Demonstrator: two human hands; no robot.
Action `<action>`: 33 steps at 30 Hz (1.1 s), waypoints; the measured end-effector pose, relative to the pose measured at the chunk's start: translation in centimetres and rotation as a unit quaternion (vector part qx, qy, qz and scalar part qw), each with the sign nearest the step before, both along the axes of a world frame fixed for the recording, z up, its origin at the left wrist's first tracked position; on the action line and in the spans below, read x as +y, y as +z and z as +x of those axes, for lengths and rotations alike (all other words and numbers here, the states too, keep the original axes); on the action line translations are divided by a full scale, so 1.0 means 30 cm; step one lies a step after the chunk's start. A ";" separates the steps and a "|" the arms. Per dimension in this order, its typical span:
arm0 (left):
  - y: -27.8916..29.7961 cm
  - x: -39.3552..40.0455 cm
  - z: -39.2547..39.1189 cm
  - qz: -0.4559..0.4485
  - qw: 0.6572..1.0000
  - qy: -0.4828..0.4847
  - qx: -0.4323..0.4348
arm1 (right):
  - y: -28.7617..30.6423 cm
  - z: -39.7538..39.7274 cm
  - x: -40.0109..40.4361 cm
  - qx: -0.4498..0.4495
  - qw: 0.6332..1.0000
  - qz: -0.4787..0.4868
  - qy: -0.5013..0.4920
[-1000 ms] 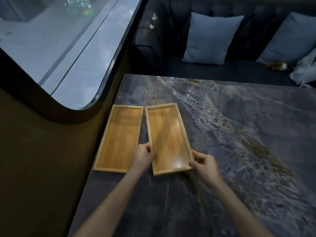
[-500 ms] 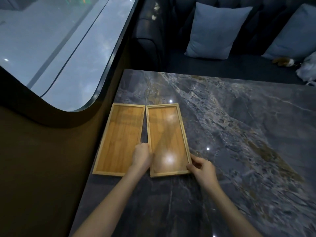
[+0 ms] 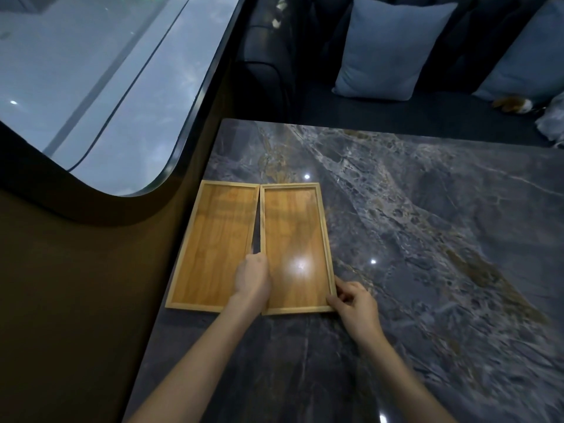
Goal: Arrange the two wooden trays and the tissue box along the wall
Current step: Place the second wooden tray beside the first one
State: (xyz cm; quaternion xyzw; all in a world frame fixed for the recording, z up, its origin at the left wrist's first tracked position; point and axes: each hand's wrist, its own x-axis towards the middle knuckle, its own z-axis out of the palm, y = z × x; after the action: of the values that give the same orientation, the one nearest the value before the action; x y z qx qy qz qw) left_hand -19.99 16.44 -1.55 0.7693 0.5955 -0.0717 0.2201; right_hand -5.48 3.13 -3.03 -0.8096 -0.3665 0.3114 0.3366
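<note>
Two trays lay side by side by the wall, long axes toward 12 o'clock, left tray (image 3: pixel 213 245), right tray (image 3: pixel 294 248), left hand (image 3: pixel 253 277) gripped right tray's left rim, right hand (image 3: pixel 355 303) pinched its 5 o'clock corner, forearms reached from 6 o'clock over the table (image 3: pixel 427 239).

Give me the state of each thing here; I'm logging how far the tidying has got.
Left tray: empty, flat on the table, along the wall.
Right tray: empty, flat, beside the left tray, touching at the far end, a thin gap nearer.
Left hand: on the right tray's near left edge.
Right hand: gripping the right tray's near right corner.
Table: bare apart from the trays.
Tissue box: not in view.
</note>
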 end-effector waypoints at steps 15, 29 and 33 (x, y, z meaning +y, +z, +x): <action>0.031 -0.026 -0.085 -0.037 0.995 -0.027 -0.088 | -0.012 -0.029 -0.002 0.006 1.000 -0.013 0.016; -0.053 -0.210 -0.368 0.036 0.976 -0.123 -0.176 | -0.001 -0.059 -0.004 -0.033 0.998 -0.018 0.049; -0.056 -0.214 -0.353 0.075 0.974 -0.120 -0.177 | -0.005 -0.074 -0.005 -0.026 0.999 -0.013 0.030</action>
State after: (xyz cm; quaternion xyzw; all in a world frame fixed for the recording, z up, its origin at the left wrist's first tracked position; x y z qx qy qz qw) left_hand -30.59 10.02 -3.22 0.8499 0.4543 0.0848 0.2532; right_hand -7.71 2.99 -3.17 -0.8102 -0.3954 0.3050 0.3069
